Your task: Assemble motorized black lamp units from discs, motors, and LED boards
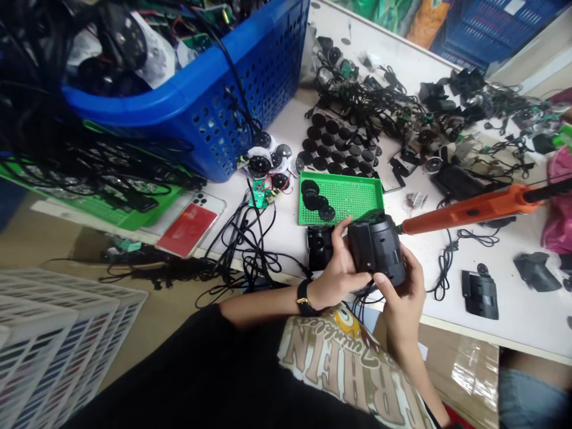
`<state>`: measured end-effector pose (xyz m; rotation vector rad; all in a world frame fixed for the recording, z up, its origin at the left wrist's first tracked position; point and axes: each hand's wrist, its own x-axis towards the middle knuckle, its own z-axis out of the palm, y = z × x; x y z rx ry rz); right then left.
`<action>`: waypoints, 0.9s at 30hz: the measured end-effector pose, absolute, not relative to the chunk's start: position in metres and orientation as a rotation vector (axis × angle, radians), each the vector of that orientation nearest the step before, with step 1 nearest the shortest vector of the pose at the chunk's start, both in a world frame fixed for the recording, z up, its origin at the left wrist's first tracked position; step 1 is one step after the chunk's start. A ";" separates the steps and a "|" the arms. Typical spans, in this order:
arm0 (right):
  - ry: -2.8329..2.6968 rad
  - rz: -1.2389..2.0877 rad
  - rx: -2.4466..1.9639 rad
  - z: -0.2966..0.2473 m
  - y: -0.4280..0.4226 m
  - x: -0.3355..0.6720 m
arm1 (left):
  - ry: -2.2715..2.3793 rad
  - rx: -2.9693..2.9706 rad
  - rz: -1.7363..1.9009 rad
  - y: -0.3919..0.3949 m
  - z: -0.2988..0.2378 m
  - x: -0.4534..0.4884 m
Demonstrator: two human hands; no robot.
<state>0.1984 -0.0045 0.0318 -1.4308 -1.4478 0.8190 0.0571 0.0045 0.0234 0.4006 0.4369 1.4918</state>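
Observation:
My left hand, with a black watch on its wrist, grips the left side of a black rounded plastic housing. Around its right side and lower edge my right hand is closed, both thumbs resting on the near face. An orange electric screwdriver lies across the view from the right, its tip appearing close to the housing's upper right edge; whether they touch I cannot tell. Beside my left hand sits another black part. Just beyond the housing is a green perforated tray with several black discs.
A large blue basket full of cables and parts stands at the left. Rows of black discs and tangled cables cover the far table. A red-backed phone lies at the left edge; another black housing sits at right.

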 end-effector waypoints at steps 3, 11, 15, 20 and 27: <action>-1.460 0.809 -1.429 0.034 -0.004 0.196 | 0.393 0.357 1.501 0.005 0.028 0.056; -1.514 0.813 -1.456 0.039 -0.002 0.193 | 0.439 0.280 1.502 0.006 0.031 0.056; -1.555 0.764 -1.459 0.040 -0.003 0.193 | 0.460 0.264 1.506 0.007 0.033 0.057; -1.652 0.637 -1.451 0.042 -0.004 0.192 | 0.507 0.285 1.457 0.007 0.033 0.057; -1.712 0.553 -1.416 0.044 -0.007 0.190 | 0.532 0.274 1.472 0.007 0.036 0.056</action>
